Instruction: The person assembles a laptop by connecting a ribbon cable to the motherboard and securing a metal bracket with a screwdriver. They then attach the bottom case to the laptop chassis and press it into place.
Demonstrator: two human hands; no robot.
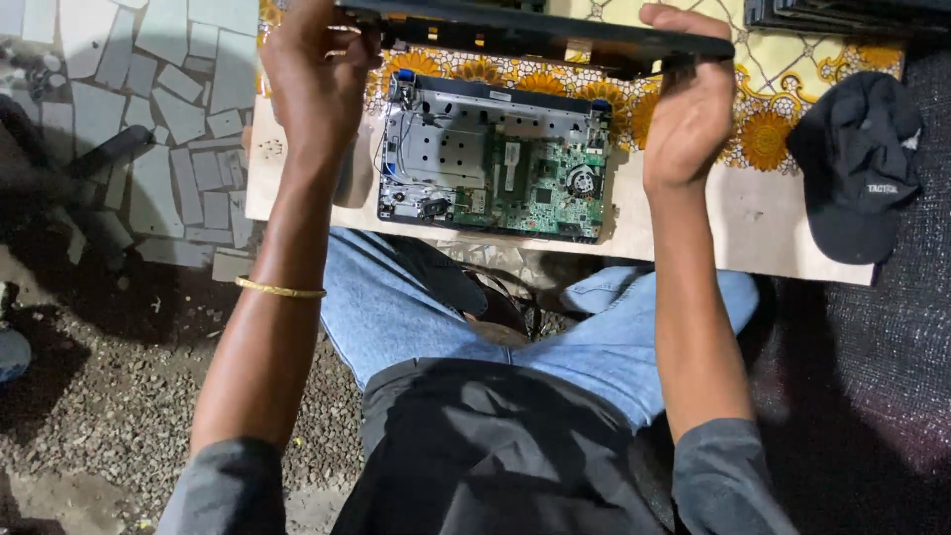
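While the left hand (pixel 317 74) grips the left end of the black laptop cover (pixel 535 35) and the right hand (pixel 688 104) clasps its right end, the cover hangs level just above the far edge of the opened laptop base (pixel 495 159) on the desk (pixel 713 228). To do this well, I would keep both ends at equal height and lift straight, so no edge catches the green circuit board (pixel 540 183) or the thin wires (pixel 388 149) at the left. A black cap (pixel 857 163) lies well apart, far right.

Your low pale board table (pixel 693 223), partly covered by a sunflower-patterned cloth (pixel 792 74), carried the opened laptop chassis (pixel 495 163) at center and a black cap (pixel 857 163) at right.
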